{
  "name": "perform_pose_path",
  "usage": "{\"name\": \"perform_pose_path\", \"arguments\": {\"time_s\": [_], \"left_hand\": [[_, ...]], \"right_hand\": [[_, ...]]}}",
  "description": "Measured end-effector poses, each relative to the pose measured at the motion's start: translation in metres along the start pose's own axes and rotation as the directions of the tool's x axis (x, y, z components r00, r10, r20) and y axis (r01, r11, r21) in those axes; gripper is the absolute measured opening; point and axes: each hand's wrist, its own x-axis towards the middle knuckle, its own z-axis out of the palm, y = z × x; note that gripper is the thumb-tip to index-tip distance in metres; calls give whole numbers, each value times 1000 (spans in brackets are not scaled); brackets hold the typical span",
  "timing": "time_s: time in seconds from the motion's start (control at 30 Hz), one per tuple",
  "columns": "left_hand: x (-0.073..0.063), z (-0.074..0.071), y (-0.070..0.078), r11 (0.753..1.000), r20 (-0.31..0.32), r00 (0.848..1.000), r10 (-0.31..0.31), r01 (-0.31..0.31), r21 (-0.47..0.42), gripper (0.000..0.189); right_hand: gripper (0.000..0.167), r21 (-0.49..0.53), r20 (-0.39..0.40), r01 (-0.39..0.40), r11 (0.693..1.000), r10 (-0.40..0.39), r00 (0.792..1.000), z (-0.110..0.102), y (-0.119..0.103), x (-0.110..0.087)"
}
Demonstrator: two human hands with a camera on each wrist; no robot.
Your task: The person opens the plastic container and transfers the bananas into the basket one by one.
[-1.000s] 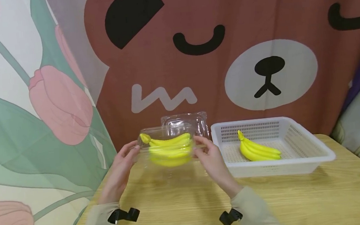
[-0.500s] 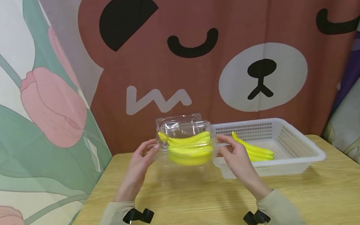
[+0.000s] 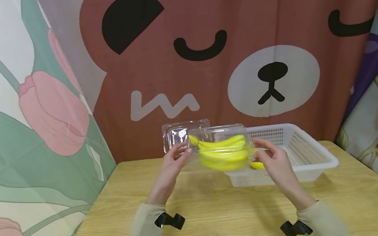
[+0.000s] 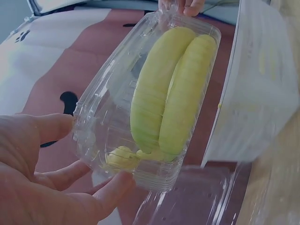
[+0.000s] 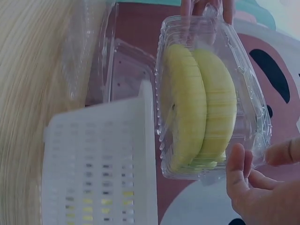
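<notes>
A clear plastic clamshell container [image 3: 224, 131] with a bunch of yellow bananas [image 3: 224, 156] inside is held up above the table. My left hand [image 3: 167, 174] grips its left end, thumb on one side and fingers on the other. At the opposite end, my right hand [image 3: 281, 168] pinches the edge between thumb and fingers. The left wrist view shows the bananas [image 4: 176, 93] through the clear wall, their stem end nearest my left hand. In the right wrist view the lid looks closed over the bananas [image 5: 201, 108].
Behind and to the left, another clear plastic container [image 3: 180, 132] stands on the wooden table [image 3: 197, 214]. A white perforated basket [image 3: 314, 167] sits behind my right hand; yellow bananas [image 3: 257, 165] inside it are mostly hidden. A bear-print curtain [image 3: 157, 68] hangs behind the table.
Both hands have carried the container of bananas to the right, away from in front of the other clear container and partly across the basket. Their hold has not changed.
</notes>
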Motion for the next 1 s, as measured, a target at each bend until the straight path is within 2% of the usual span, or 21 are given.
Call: {"name": "perform_pose_path", "arguments": {"time_s": [0.27,0.43,0.67,1.0], "left_hand": [[5,31,-2,999,47,999,0,2,-41,52],[6,45,-1,999,56,998,0,3,-53,52],[5,51,-2,1000,52,999,-14,15,-21,49],[4,50,-2,1000,54,998,-11,12,-18,51]], "right_hand": [[43,-86,-32,5,996,-7,999,-30,7,-1],[43,-106,-64,13,994,-19,998,-41,9,0],[42,-91,-74,1,996,-8,997,-48,11,0],[43,-66,-60,3,998,-7,998,-45,13,-1]]}}
